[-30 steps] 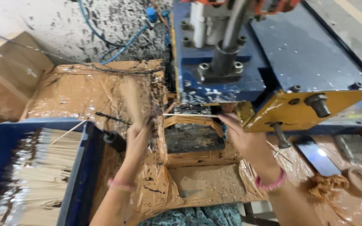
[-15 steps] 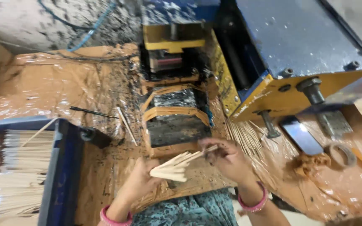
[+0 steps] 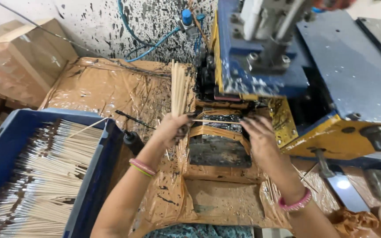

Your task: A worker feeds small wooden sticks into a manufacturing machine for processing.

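Note:
My left hand [image 3: 169,128] grips a bundle of thin pale wooden sticks [image 3: 179,88] that stands upright in front of a blue and yellow machine [image 3: 287,61]. One single stick [image 3: 217,121] lies level between both hands, over the machine's black feed tray [image 3: 219,150]. My right hand [image 3: 259,134] pinches the right end of that stick, fingers spread near the yellow side plate. Both wrists carry pink bangles.
A blue crate [image 3: 5,145] at the left holds several dark-tipped sticks. Brown plastic sheeting [image 3: 106,88] covers the bench. A small black bottle [image 3: 133,140] stands by the crate. A phone [image 3: 342,185] lies at the right. Cardboard boxes [image 3: 20,57] stand behind.
The bundle, held low and flat between both hands, now stands upright in my left hand near the machine. My right hand has moved up to a single stick.

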